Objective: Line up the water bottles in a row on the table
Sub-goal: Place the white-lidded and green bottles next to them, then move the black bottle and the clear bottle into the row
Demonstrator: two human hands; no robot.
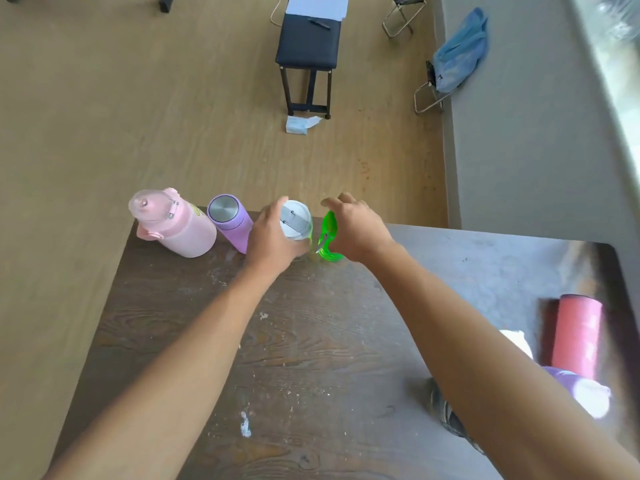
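A big pink bottle (180,226) and a purple bottle with a steel cap (231,221) stand side by side at the far edge of the dark wooden table (311,341). Right of them, my left hand (273,237) wraps around a bottle with a white and grey lid (296,220). My right hand (356,230) grips a bright green bottle (328,237) just right of that one; its body is mostly hidden by the hand. A red bottle (576,334) stands at the table's right side, and a purple bottle with a white lid (585,393) is near it.
Beyond the table is wooden floor with a black stool (306,50) holding papers, a tissue pack (299,124) on the floor, and folding stools (429,95), one carrying a blue bag (460,53). A grey wall runs along the right.
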